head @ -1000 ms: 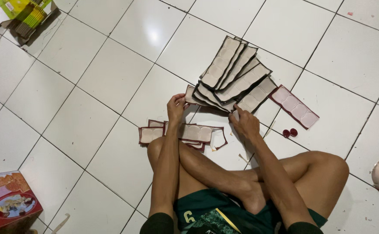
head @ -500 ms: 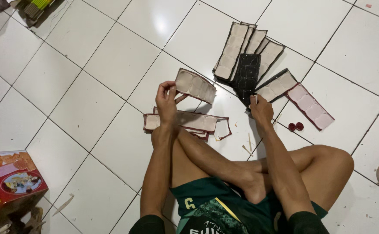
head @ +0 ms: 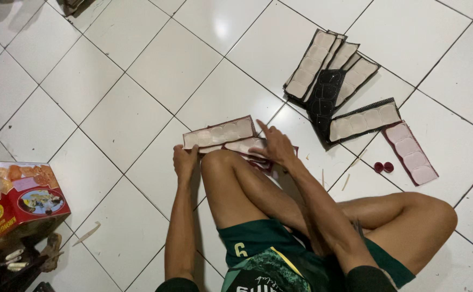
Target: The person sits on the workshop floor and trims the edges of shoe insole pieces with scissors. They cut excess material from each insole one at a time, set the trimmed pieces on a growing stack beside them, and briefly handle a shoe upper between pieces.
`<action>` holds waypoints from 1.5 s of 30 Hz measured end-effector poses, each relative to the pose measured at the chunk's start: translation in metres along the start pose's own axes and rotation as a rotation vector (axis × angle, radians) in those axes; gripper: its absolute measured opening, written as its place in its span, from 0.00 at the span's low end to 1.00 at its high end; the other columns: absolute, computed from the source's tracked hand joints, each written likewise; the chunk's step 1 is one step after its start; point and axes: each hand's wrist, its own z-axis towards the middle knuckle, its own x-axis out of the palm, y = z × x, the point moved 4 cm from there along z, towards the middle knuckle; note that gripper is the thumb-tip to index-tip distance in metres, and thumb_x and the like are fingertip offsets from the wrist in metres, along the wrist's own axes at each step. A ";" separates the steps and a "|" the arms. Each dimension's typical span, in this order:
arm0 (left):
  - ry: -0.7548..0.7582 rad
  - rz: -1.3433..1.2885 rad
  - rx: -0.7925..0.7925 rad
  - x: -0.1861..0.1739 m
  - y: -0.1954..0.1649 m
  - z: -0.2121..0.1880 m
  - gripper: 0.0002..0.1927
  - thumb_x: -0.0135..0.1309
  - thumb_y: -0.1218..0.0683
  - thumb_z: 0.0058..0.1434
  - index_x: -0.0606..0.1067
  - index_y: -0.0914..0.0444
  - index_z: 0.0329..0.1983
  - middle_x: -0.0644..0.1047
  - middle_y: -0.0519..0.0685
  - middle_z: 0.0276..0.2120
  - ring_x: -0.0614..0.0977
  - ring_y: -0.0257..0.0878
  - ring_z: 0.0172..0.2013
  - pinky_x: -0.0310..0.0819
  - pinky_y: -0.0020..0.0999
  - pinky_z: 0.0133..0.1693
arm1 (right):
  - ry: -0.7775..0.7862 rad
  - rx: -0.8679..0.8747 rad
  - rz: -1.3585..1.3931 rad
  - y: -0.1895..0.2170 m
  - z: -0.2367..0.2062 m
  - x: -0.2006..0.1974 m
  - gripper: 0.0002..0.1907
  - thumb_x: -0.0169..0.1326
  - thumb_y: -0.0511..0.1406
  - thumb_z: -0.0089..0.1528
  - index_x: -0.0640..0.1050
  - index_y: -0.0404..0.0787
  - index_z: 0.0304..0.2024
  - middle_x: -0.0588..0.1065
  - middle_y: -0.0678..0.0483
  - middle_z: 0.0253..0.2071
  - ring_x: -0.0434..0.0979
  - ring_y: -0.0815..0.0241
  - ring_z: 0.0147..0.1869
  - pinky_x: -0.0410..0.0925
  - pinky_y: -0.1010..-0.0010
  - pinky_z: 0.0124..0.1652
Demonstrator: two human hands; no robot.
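I sit cross-legged on the white tiled floor (head: 112, 108), and just past my raised knee lies a small stack of long padded strips (head: 223, 135) with dark red edging and pale oval pads along their faces. The top strip's long axis runs nearly straight across my view, left to right, with its right end tilted slightly away from me. My left hand (head: 185, 162) rests at the near left end of that strip, fingers curled down onto its edge and the floor; it touches the strip, but I cannot tell whether it really grips it. My right hand (head: 276, 147) lies flat and spread open on the right part of the stack, fingers pointing up and to the left, pressing rather than clasping.

Farther off to the right, a fan of black-edged strips (head: 334, 70) points away from me. A single pink strip (head: 410, 153) lies on its own, slanting down to the right, with two small dark red discs (head: 383, 167) just beside it. A red printed box (head: 23, 194) sits at my left.
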 end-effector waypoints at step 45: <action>0.575 -0.581 -0.053 0.137 -0.097 -0.065 0.25 0.48 0.48 0.66 0.72 0.78 0.52 0.77 0.62 0.41 0.76 0.46 0.38 0.73 0.44 0.39 | -0.455 0.450 0.363 -0.049 -0.055 -0.055 0.19 0.61 0.48 0.63 0.83 0.38 0.42 0.82 0.45 0.32 0.82 0.49 0.34 0.72 0.59 0.39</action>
